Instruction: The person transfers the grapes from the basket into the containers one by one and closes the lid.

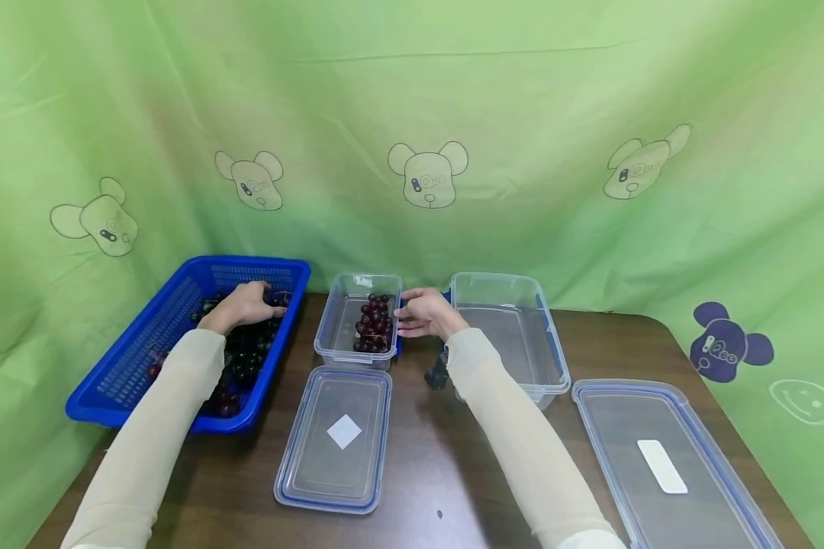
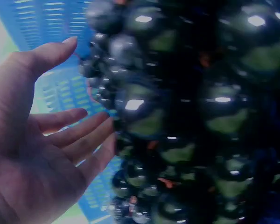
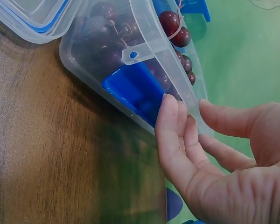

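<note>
Shows creased, matt cloth in the curtain [image 1: 412, 91] at 12 o'clock and grained, satiny wood in the table [image 1: 446, 438] at 6. Suggests perforated plastic in the blue basket [image 1: 133, 381] between 8 and 9, smooth see-through plastic in the small container [image 1: 352, 356] at 8, large container [image 1: 508, 347] at 4, small lid [image 1: 329, 471] at 7. Shows glossy skins on the dark grapes [image 2: 144, 107], smooth ones on the red grapes [image 1: 374, 324].

The brown bench [image 1: 419, 457] carries the small box [image 1: 338, 326]; left of that box is the basket [image 1: 250, 261], right of it the large box [image 1: 504, 343], just in front the small lid [image 1: 333, 469], and front-right, well apart, the large lid [image 1: 659, 419].
</note>
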Demonstrator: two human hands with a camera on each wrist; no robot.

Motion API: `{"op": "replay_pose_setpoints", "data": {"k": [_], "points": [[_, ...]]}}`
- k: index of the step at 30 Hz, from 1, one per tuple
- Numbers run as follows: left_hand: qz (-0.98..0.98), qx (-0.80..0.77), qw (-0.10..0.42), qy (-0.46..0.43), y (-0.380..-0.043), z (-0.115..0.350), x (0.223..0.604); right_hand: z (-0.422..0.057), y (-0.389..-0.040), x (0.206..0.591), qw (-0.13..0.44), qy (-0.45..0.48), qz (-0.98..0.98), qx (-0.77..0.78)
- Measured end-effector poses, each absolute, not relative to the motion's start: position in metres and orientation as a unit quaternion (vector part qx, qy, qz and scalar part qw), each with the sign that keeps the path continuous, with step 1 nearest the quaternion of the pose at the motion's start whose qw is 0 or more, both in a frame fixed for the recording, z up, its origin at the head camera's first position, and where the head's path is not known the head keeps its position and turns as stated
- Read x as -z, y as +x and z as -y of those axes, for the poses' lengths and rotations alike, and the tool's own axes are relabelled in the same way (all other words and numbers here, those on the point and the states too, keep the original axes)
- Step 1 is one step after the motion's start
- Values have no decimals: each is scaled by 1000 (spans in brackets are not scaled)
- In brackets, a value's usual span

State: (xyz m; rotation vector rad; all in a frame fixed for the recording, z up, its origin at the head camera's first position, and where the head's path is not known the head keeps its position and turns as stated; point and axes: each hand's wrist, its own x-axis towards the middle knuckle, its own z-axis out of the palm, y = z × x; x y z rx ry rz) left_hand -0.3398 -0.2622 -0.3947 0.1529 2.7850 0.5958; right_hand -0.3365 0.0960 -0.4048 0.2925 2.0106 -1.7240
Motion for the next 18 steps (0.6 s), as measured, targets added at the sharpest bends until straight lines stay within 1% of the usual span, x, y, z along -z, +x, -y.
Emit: {"op": "replay_pose_setpoints", "data": {"k": [5,7,11,15,18], "points": [[-964,-201,170,46,-339,268,401,-94,-335,403,242,109,-732,627],[-963,-203,169,47,-339,270,403,-93,-335,404,240,108,-731,629],[-962,-199,182,51,-341,268,402,-93,-336,403,236,108,-729,633],[-961,-179,205,52,-343,266,399,-93,-337,401,237,108,-728,635],[-965,-157,202,58,-344,264,399,-93,-336,402,239,111,-728,633]]}}
